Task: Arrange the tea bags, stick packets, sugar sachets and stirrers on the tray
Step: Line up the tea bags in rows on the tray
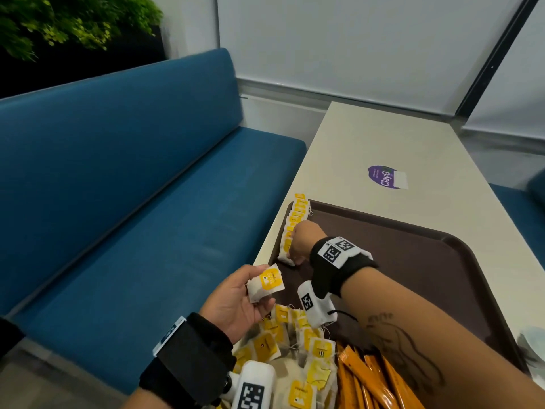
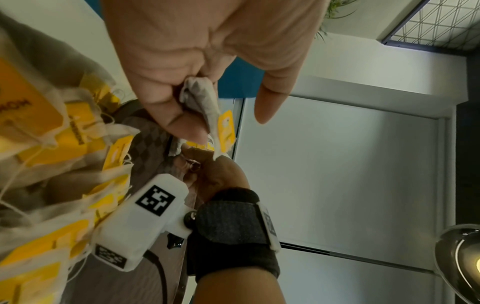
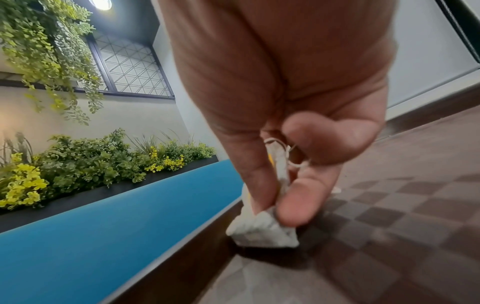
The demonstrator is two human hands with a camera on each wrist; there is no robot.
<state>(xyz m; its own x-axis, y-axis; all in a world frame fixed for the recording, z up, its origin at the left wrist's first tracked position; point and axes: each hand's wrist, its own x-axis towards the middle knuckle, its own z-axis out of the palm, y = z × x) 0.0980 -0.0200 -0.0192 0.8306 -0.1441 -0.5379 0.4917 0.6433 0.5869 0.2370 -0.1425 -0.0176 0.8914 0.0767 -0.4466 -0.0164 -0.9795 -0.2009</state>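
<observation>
A dark brown tray [image 1: 413, 261] lies on the beige table. A row of yellow-tagged tea bags [image 1: 293, 224] leans along the tray's left rim. My right hand [image 1: 298, 249] pinches a tea bag [image 3: 262, 232] at the near end of that row, its lower edge touching the tray floor [image 3: 389, 216]. My left hand [image 1: 244, 296] hovers just left of the tray and grips another tea bag [image 1: 267, 283], also seen as a tea bag [image 2: 207, 107] between its fingers. A loose heap of tea bags [image 1: 295, 349] and orange stick packets [image 1: 371, 382] fills the tray's near end.
A blue bench seat [image 1: 132, 216] runs along the table's left side. A purple sticker [image 1: 383, 176] sits on the table beyond the tray. Green plants [image 1: 67, 22] stand behind the bench. Something pale [image 1: 532, 343] lies at the table's right edge.
</observation>
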